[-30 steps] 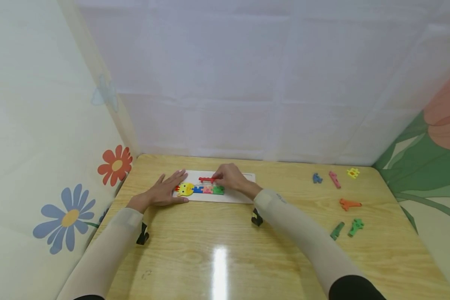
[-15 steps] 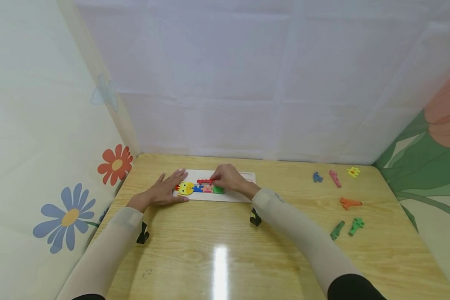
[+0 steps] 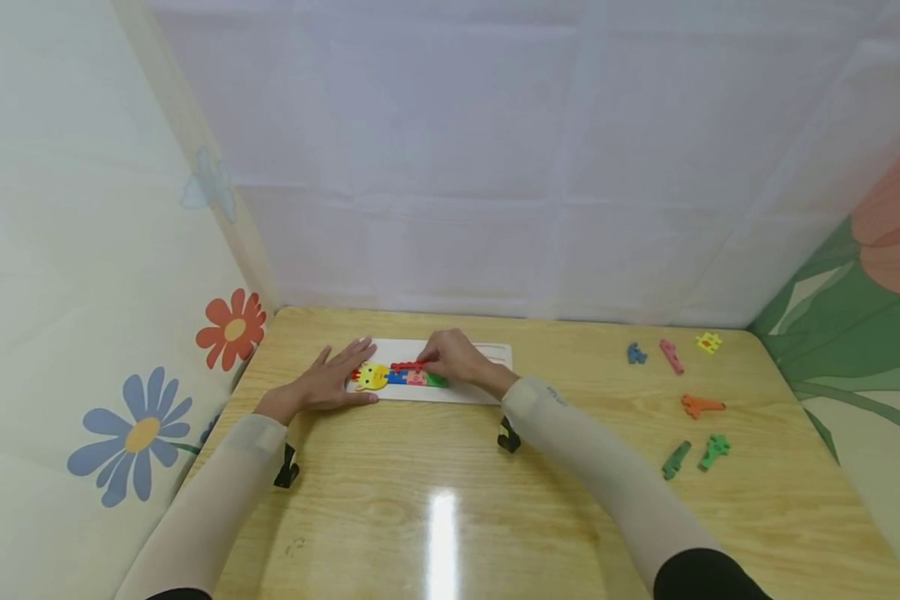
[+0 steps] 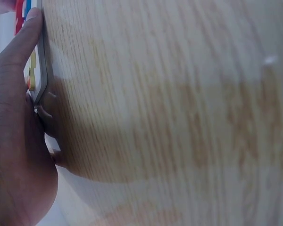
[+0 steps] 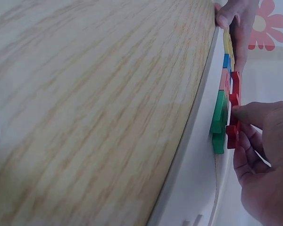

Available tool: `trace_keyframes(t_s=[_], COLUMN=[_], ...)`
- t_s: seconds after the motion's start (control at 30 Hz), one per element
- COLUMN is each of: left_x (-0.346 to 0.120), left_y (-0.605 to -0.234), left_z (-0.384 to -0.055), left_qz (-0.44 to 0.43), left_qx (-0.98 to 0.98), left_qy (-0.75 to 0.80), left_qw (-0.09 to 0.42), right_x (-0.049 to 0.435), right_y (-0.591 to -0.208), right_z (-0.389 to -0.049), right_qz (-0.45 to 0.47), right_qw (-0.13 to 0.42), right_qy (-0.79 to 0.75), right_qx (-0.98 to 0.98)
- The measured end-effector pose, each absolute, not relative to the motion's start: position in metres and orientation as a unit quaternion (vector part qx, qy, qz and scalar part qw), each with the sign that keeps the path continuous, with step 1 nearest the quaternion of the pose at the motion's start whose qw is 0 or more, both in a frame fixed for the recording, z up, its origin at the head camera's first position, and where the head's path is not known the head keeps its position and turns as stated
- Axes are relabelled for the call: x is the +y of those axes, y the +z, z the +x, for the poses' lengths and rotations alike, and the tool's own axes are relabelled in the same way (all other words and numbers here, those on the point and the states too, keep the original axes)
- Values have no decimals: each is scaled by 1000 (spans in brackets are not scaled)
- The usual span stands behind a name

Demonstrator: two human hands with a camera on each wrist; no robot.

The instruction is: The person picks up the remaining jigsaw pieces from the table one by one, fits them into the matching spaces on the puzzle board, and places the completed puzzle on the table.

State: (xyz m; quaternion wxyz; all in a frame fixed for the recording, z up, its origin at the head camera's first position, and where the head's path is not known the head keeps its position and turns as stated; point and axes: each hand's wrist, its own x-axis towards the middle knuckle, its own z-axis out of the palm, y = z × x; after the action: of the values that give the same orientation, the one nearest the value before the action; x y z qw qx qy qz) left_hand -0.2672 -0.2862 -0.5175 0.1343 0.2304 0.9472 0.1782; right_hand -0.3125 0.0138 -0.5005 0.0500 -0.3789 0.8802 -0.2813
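A white puzzle board (image 3: 465, 397) lies near the back of the table, with a yellow giraffe-head piece (image 3: 372, 377) and blue, pink and green puzzle pieces (image 3: 417, 378) in a row on it. My left hand (image 3: 328, 382) rests on the board's left end, fingers spread and thumb along the front edge. Between thumb and fingers, my right hand (image 3: 456, 358) pinches a long red wavy puzzle piece (image 5: 235, 101). That piece is just behind the blue and pink ones; in the right wrist view it stands slightly above the board. Its right end is partly hidden by the fingers.
On the table's right side lie loose pieces: a blue one (image 3: 636, 353), a pink one (image 3: 671, 357), a yellow one (image 3: 708, 342), an orange one (image 3: 702, 406) and two green ones (image 3: 714, 452). A white cloth wall (image 3: 450, 250) stands behind the table.
My right hand has shifted the red piece slightly left and towards the row, so it now sits close against the blue and pink pieces. My left hand has stayed in place.
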Motion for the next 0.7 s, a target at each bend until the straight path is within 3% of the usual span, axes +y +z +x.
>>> trace_keyframes(t_s=[0.7], left_x=[-285], left_y=[-518], left_z=[-267], left_qz=[223], left_qx=[949], left_qy=[176], left_qw=[137], right_x=[12], right_y=[-500], right_z=[-308], right_qz=[-387], right_qw=[60], right_qy=[-284], right_qx=[875])
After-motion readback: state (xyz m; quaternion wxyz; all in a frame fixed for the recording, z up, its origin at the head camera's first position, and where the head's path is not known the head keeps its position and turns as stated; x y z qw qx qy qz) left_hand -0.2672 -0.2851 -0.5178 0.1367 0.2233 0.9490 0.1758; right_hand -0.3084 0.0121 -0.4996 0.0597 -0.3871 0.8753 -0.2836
